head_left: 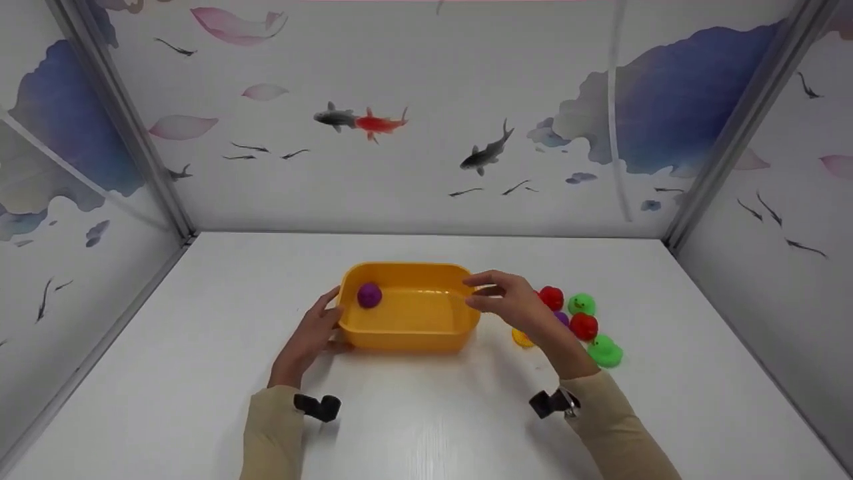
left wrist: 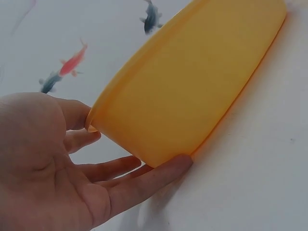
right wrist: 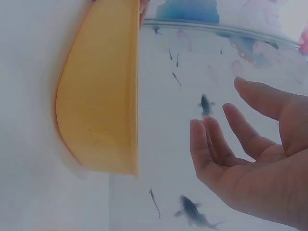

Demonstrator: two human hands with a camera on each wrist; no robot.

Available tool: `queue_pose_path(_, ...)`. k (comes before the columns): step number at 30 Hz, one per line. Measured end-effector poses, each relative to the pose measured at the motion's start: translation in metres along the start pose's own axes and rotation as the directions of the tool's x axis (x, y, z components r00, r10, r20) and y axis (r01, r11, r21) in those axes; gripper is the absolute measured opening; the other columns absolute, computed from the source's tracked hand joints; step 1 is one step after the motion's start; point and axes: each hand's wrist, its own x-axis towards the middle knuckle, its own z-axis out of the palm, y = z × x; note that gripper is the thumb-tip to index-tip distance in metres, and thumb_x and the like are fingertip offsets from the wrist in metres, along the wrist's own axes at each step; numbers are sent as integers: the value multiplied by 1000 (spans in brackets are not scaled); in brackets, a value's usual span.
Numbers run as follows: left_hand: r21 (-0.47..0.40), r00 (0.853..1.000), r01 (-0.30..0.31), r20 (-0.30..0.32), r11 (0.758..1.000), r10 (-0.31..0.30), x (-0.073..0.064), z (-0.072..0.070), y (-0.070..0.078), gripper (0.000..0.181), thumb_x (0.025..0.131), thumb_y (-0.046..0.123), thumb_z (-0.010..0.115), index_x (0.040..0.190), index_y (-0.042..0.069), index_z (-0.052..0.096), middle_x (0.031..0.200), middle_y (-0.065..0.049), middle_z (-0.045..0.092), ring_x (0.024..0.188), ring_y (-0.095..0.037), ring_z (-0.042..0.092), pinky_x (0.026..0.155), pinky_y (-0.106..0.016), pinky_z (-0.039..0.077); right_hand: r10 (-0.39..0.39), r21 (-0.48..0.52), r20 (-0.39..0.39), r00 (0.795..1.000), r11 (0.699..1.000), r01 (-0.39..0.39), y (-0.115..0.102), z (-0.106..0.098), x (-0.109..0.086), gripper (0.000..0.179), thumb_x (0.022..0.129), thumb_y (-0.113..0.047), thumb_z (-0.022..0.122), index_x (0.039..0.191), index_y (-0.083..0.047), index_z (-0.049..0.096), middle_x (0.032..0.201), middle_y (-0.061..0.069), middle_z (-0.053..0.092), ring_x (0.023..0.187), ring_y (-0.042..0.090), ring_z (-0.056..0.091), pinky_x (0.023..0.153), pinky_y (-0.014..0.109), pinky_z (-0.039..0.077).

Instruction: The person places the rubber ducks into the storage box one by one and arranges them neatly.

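A yellow plastic basin (head_left: 406, 340) sits on the white table, with a small round purple toy (head_left: 369, 295) inside near its left end. My left hand (head_left: 313, 337) rests against the basin's left end. In the left wrist view, fairly straight fingers (left wrist: 144, 185) touch the outer wall, and one meets the rim. Over the basin's right end is my right hand (head_left: 516, 303), its fingers loosely bent with nothing between them. The right wrist view shows that hand (right wrist: 255, 154) apart from the basin (right wrist: 101, 91).
Right of the basin lies a cluster of small toys: green ducks (head_left: 605, 352), red toys (head_left: 584, 327), a purple one (head_left: 562, 319) and a yellow one (head_left: 523, 338), partly hidden by the right arm. Fish-patterned panels (head_left: 426, 193) enclose the table's back and sides.
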Motion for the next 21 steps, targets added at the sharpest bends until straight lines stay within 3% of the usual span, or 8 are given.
queue_pose_path(9, -8, 1000, -2, -5, 1000, 2, 1, -1, 0, 57, 108, 32, 40, 161, 29, 19, 153, -18, 45, 121, -30, 60, 93, -41, 60, 29, 3, -41, 999, 1000, -29, 31, -29, -10, 43, 92, -34, 73, 130, -17, 64, 134, 10, 64, 114, 26, 65, 103, 36, 55)
queue_pose_path(16, 11, 1000, 6, -29, 1000, -5, 2, -2, 0, 56, 108, 30, 39, 161, 29, 20, 153, -18, 44, 126, -31, 58, 93, -41, 60, 94, 40, -62, 994, 995, -92, 54, -43, -11, 56, 87, -48, 74, 134, -20, 62, 129, 7, 66, 115, 30, 63, 84, 29, 55)
queue_pose_path(21, 19, 999, 19, -26, 1000, -18, 2, -1, -2, 58, 107, 33, 41, 160, 30, 20, 154, -16, 45, 123, -30, 60, 95, -40, 59, 116, 32, -85, 990, 993, -114, 67, -51, -11, 59, 88, -50, 72, 137, -19, 60, 135, 10, 62, 116, 30, 64, 100, 41, 55)
